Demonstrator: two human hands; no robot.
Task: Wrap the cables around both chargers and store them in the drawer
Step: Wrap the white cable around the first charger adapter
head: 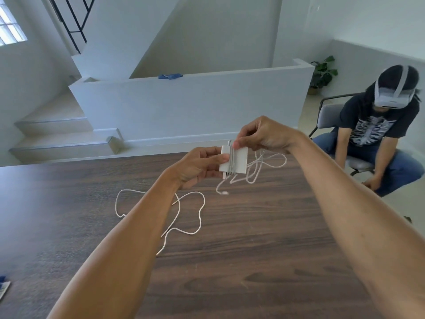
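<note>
While the wrap is only partly done, the scene is set out as follows.

Charger: a white block [234, 161] is held above the table, just right of the frame's centre, with a few turns of cable across its middle.
Left hand: the charger's left end is gripped by the left hand [200, 166], thumb on its face.
Right hand: the cable at the charger's top edge is pinched by the right hand [259, 137].
Loose cable: the unwound tail [264, 165] is seen hanging in loops to the right and below, plug end dangling.
Second cable: another white cable [195, 217] is left sprawled on the wooden table [253, 261], lower centre.
Advice: turns are best laid side by side under light tension, and the tail kept untangled.
Drawer: none is shown.
</note>
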